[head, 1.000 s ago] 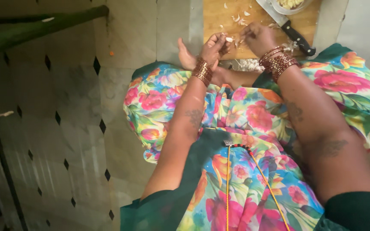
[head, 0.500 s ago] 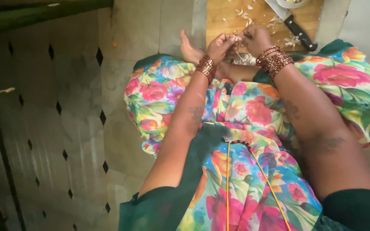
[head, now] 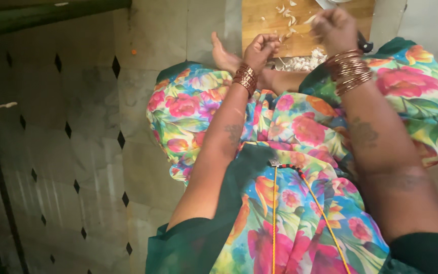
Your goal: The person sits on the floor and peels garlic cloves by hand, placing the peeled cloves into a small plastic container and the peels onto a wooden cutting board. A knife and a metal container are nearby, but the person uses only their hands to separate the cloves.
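Left hand pinched closed, contents unclear; right hand clenched, blurred, over wooden cutting board. Risk: papery garlic peels scattering onto tiled floor.

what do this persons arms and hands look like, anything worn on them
Both arms are bare from short dark green sleeves down. Each wrist carries a thick stack of reddish-brown and gold bangles: left hand, bangles; right hand, bangles. Dark tattoo markings show on both forearms. No rings can be made out.
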